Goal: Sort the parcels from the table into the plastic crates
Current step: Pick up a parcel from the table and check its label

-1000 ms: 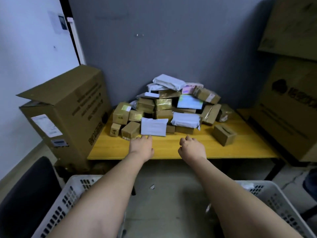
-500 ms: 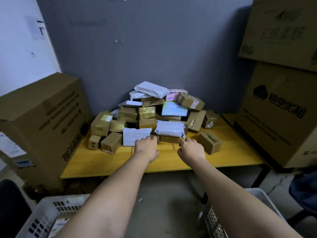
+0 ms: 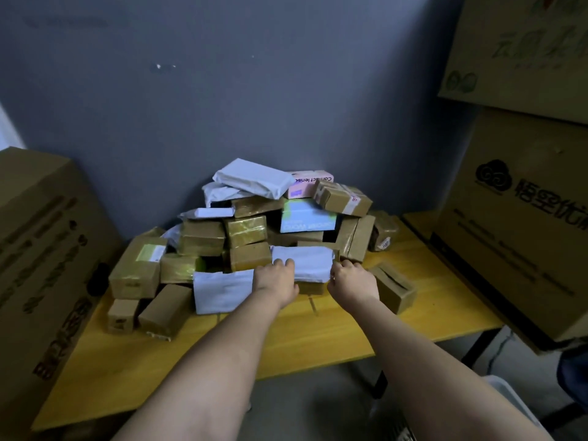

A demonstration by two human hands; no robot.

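Two hands are laid on one white mailer at the front of the parcel heap. The left hand is set on the mailer's left end, its fingers curled together over the top edge; whether they are clamped on it cannot be told, since the undersides are hidden. The right hand is pressed against the mailer's right end, its fingers bent and pinched at the corner (the grip itself is hidden too). The mailer is rested on a brown box and is not lifted clear of the pile.

Just left of the left hand, a second white mailer is leaned against the front of the heap, partly covered by that hand's wrist. Just right of the right hand, a small brown box is stood alone on the desk. Behind the hands, brown taped boxes and pale bags are stacked up against the grey wall, with a white bag and a pink box on top and a blue carton beneath them.

Large cartons are stood at both sides of the desk: one on the left, two stacked on the right. A corner of a white crate is seen at the lower right, beside the right forearm.
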